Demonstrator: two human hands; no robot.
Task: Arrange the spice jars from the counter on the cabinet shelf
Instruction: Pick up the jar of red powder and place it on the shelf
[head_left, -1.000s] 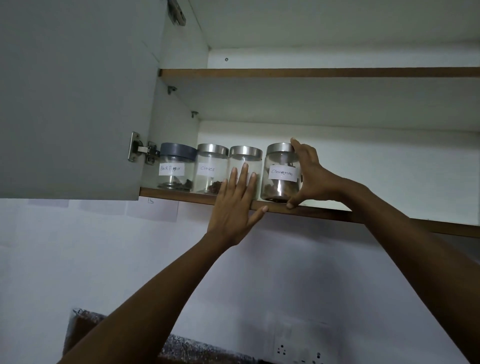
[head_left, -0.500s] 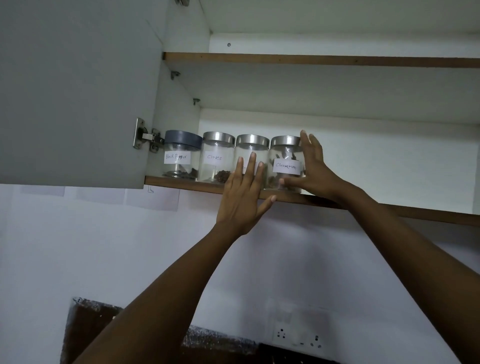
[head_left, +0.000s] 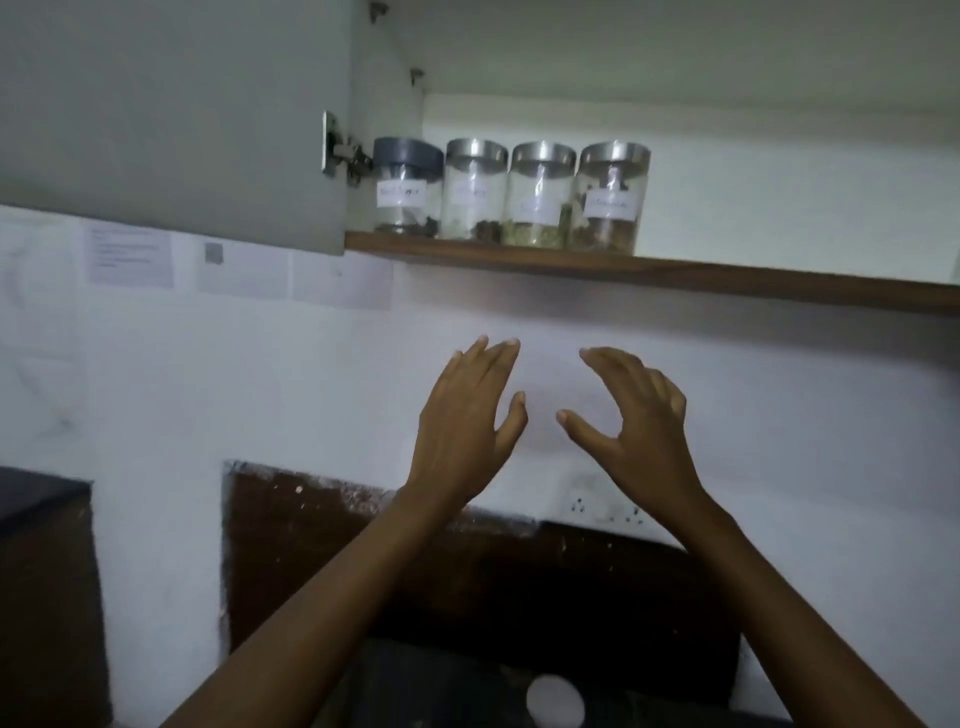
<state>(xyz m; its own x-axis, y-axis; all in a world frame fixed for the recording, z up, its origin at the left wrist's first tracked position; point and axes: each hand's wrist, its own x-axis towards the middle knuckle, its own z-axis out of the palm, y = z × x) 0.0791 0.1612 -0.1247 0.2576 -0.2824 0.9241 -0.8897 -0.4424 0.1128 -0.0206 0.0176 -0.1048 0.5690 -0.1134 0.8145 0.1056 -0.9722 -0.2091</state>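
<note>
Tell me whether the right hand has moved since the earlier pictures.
Yes. The right hand has come down off the rightmost jar and now hangs open below the shelf edge, in front of the wall, holding nothing.

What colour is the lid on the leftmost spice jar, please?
Dark grey lid, unlike the three silver ones; head view.

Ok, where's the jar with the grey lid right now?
In the head view, the grey-lid jar stands at the left end of the row on the shelf, beside the door hinge, with a steel-lid jar on its right.
</note>
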